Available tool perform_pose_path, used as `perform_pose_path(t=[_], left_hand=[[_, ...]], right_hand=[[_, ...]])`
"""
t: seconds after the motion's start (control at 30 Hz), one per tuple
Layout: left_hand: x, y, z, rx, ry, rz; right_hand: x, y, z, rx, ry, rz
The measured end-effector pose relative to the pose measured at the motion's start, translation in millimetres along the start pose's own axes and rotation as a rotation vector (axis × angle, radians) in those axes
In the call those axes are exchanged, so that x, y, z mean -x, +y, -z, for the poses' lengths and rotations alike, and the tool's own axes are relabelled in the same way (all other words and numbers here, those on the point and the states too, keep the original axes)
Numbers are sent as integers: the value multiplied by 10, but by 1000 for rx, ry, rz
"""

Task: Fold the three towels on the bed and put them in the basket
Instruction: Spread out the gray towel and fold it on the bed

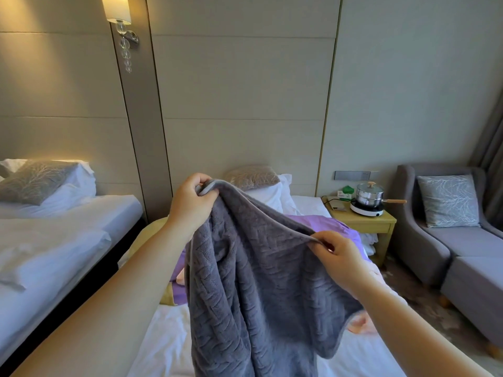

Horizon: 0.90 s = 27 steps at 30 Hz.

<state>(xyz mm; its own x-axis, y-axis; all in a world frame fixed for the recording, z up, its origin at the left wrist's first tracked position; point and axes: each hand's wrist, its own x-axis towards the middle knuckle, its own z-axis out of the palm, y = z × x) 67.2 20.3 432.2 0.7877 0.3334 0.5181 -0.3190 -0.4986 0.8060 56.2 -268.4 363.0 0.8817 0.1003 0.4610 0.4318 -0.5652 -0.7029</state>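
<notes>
The left forearm (89,308) fills the near foreground; the left hand (190,202) is closed on a top corner of the grey towel (255,281), fingers pinched over its bound edge. The right hand (337,257) is pinched shut on the same top edge further along, lower down. The towel is held up over the bed (168,346), hanging in loose, uneven drapes, edge slack between the hands; the lower part is cut off by the frame. Behind it, purple cloth (326,224), a yellow piece (147,240) and pink fabric (359,322) lie on the sheet, mostly hidden; which are towels cannot be told. No basket is seen. Risks judged: the right grip appears short of the corner, so a fold made from here would likely come out skewed; the hanging end could drag over or snag the pink fabric; a thin pinch on plush cloth could slip. A bedside table (362,221) with a lidded pot (370,194) stands well apart.
</notes>
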Motion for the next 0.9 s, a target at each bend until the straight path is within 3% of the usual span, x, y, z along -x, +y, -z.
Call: perform_pose_path(t=[0.13,0.33,0.43,0.57,0.7,0.8,0.9], left_hand=[[-9,-248,-3,-257,2,117],[57,-462,-3,-386,6,158],[88,-451,-76,-368,-16,129],[204,-362,-241,-252,-372,108],[436,-138,-516,-180,-746,-142],[534,14,-661,-100,-885,-262],[534,75,-713,-169,-937,-351]], right_hand=[[-76,-99,109,-98,-10,6],[-182,-132,262,408,-210,172],[-195,-136,242,348,-213,118],[-195,-209,115,197,-213,123],[-188,-311,-25,96,-310,174],[-173,-350,-50,92,-389,249],[-150,-323,-15,137,-406,280]])
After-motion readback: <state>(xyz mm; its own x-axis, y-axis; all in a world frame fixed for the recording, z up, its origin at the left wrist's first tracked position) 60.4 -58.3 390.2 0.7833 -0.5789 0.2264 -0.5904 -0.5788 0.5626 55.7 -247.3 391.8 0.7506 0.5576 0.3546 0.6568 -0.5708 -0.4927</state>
